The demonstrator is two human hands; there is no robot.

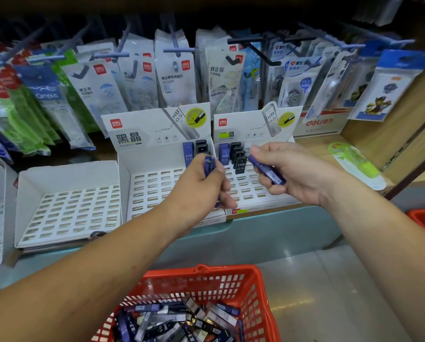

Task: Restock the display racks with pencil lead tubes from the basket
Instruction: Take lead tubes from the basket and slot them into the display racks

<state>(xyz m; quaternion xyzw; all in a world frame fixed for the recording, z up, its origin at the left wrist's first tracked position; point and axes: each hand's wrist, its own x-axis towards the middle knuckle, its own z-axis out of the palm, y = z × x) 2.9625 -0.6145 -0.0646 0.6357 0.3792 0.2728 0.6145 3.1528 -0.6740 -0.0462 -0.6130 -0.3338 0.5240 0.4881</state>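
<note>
We find the left hand (201, 183) closed around a small clutch of blue lead tubes (210, 164), one end showing above the fist and another below it; we cannot count them. The right hand (287, 174) pinches a single blue tube (268, 172) between thumb and fingers, tilted, above the slotted floor of the right rack (253, 193). Both hands hover close to the standing stock: a blue tube (188, 154) and black tubes (201, 146) at the back of the middle rack (154, 186), and blue tubes (223, 154) beside a row of black tubes (239, 160) in the right rack. The remaining supply lies loose in the red basket (206, 274) below. A third rack (68, 208) to the left holds none. In our judgement the chief hazard is contact. The knuckles sit just beside the upright tubes, and a careless reach could topple the row like dominoes. Second, the tilted tube may catch a slot edge and lodge askew, or land among the black ones and mix the colours. Third, the left-hand clutch is gripped at mid-length only. Loosening the fist to feed one tube out could let the others slip, and they might drop past the shelf lip to the floor rather than into the basket. Finally, the racks look like light card, so downward pressure near the front could shift or tip one toward the edge.
</note>
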